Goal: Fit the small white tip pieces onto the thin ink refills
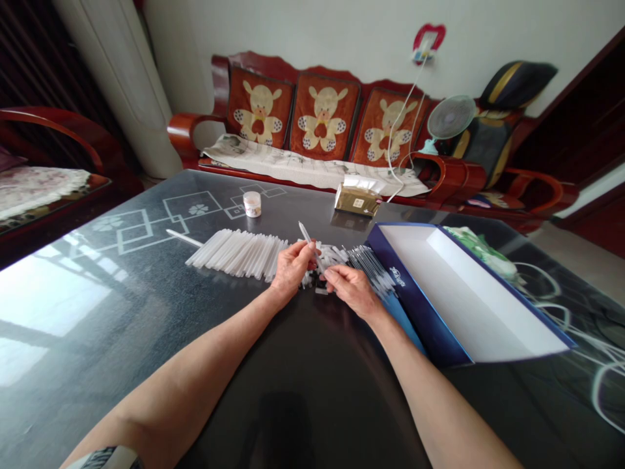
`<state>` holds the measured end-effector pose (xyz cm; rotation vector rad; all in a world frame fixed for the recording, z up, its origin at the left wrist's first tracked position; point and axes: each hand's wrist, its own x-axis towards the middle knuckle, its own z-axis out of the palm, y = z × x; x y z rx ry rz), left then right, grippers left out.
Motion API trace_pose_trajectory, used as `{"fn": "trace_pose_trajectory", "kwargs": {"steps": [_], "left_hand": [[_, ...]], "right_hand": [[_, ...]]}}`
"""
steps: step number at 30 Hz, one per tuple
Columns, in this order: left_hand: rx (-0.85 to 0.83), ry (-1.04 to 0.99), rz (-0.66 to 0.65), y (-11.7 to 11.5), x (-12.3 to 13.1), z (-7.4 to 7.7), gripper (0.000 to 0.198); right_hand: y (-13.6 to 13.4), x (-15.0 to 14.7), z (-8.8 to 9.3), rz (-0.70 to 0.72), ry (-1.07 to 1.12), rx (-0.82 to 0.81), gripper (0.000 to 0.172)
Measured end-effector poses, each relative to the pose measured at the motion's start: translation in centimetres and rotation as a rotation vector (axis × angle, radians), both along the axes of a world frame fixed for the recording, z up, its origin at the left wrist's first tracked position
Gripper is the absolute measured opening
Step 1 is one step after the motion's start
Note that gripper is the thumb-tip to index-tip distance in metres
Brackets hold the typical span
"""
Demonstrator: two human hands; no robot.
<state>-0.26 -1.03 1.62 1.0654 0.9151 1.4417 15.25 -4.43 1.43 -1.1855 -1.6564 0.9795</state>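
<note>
Tube (306,238): long axis pointing away, upper end free.
Left hand (293,270): fingers curled shut on it.
Right hand (353,292): nearer its lower end, fingers half closed, contact unclear.

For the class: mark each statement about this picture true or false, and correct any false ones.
1. The left hand holds a slim white tube. True.
2. The right hand is inside the blue box. False: it is outside the box, just left of it.
3. A row of white tubes lies left of the hands. True.
4. The fan stands on the table. False: it is beyond the table, by the red wooden sofa.
5. A brown packet lies on the table. True.
</note>
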Motion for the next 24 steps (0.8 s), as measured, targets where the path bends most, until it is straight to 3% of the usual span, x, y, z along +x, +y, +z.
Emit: {"fn": "trace_pose_trajectory", "kwargs": {"steps": [3,5,11,15,19,21,24], "left_hand": [[-0.131,-0.21,-0.079,0.2,0.1,0.5,0.04],[-0.146,-0.19,-0.05,0.3,-0.1,0.5,0.036],[0.059,0.362,0.154,0.7,-0.7,-0.7,0.024],[0.197,0.617,0.192,0.6,-0.8,-1.1,0.031],[0.235,0.802,0.206,0.2,-0.7,-0.9,0.031],[0.292,0.876,0.229,0.0,-0.7,-1.0,0.032],[0.45,1.004,0.215,-0.5,-0.6,-1.3,0.036]], "right_hand": [[-0.2,-0.1,0.3,0.077,-0.183,0.083,0.019],[-0.3,0.0,0.5,0.066,-0.288,0.183,0.014],[-1.1,-0.4,0.7,0.139,-0.733,0.354,0.014],[-1.6,-0.9,0.8,0.133,-0.828,0.379,0.016],[-1.0,-0.7,0.9,0.077,-0.623,0.331,0.011],[-0.4,-0.3,0.8,0.001,-0.393,0.251,0.009],[0.7,0.4,0.2,-0.137,0.049,0.052,0.022]]}}
